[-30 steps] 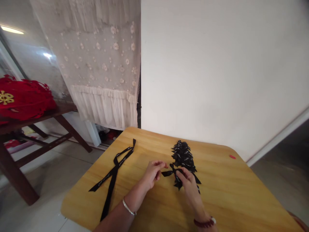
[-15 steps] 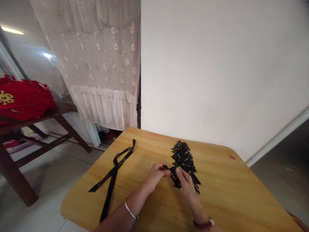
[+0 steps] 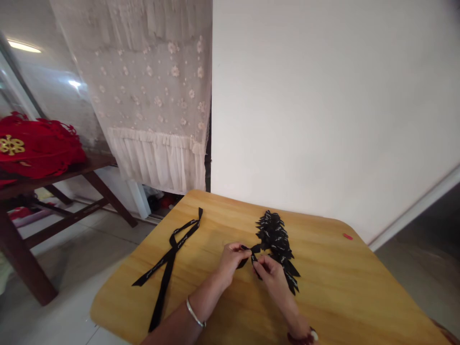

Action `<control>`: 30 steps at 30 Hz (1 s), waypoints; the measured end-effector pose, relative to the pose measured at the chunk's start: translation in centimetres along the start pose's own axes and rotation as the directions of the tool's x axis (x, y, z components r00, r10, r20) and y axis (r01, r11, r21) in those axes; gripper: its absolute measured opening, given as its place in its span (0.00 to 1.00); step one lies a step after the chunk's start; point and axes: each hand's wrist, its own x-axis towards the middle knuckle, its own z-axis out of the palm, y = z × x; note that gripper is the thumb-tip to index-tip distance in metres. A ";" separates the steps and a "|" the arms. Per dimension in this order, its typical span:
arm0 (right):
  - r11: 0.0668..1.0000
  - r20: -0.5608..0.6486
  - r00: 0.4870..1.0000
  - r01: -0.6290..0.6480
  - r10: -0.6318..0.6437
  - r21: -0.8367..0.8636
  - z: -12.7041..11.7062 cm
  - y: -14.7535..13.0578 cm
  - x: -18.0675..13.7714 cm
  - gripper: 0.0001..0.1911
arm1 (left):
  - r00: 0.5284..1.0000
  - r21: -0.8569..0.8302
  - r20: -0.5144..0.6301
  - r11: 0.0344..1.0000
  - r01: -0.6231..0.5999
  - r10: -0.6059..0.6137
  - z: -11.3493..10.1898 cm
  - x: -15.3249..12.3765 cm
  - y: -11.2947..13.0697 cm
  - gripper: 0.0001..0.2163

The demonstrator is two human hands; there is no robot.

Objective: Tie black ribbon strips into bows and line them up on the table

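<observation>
Both my hands meet over the middle of a yellow wooden table point(image 3: 345, 292). My left hand point(image 3: 230, 261) pinches one end of a short black ribbon piece point(image 3: 251, 251). My right hand point(image 3: 271, 270) is closed on the other side of the same piece. Just beyond them lies a row of finished black ribbon bows point(image 3: 275, 237), stacked away from me toward the wall. Long black ribbon strips point(image 3: 170, 256) lie on the table to the left of my left hand.
A small red bit point(image 3: 347, 236) lies near the table's far right edge. A white wall stands behind the table, a lace curtain point(image 3: 154, 96) to its left. A dark wooden bench point(image 3: 53, 182) with red decorations point(image 3: 36, 146) stands at the left.
My hands have drawn closer together and back toward me, folding the ribbon piece between them. The view has shifted slightly.
</observation>
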 end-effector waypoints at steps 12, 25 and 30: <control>0.991 -0.047 0.998 0.044 -0.050 -0.124 -0.2 0.5 0.0 0.14 | 0.997 0.138 0.033 0.988 0.067 -0.072 -0.4 0.2 0.1 0.07; 0.888 -0.112 0.985 0.066 -0.130 -0.455 1.3 0.6 -1.1 0.08 | 0.965 -0.253 0.077 0.931 0.264 -0.252 -0.3 0.1 -0.9 0.08; 0.932 -0.071 0.990 0.089 -0.121 -0.351 1.1 0.4 -1.0 0.07 | 0.955 -0.360 0.086 0.885 0.295 -0.283 -0.1 -0.2 -0.3 0.09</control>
